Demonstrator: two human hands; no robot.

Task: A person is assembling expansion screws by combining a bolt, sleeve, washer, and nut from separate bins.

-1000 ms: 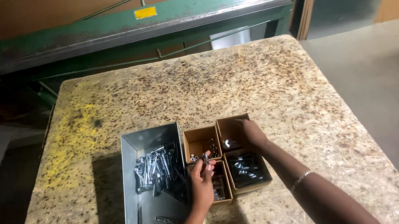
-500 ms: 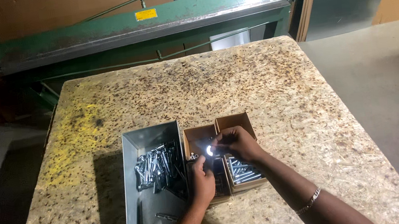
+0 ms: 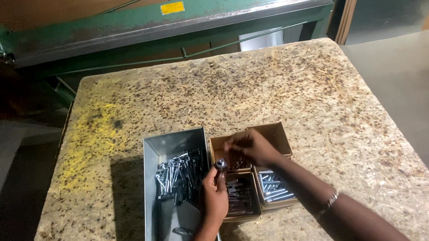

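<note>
My left hand (image 3: pixel 214 192) holds a short silver bolt (image 3: pixel 221 165) upright, its head showing above the fingers, over the seam between a grey metal tray (image 3: pixel 160 147) and several small cardboard boxes (image 3: pixel 277 131). My right hand (image 3: pixel 248 148) hovers over the far left cardboard box, fingers curled and blurred; whether it holds anything is unclear. The metal tray holds a heap of silver bolts (image 3: pixel 177 176). The near right box holds silver bolts (image 3: pixel 276 187), the near left box darker ones (image 3: pixel 240 194).
Everything sits on a chipboard tabletop (image 3: pixel 277 90) with a yellow paint smear (image 3: pixel 89 137) at the left. A long green sheet-metal machine (image 3: pixel 168 19) runs behind the far edge. Grey floor (image 3: pixel 425 81) lies to the right.
My right hand moved from the far right box over to the far left box beside my left hand. My left hand raised the bolt slightly and stayed in place.
</note>
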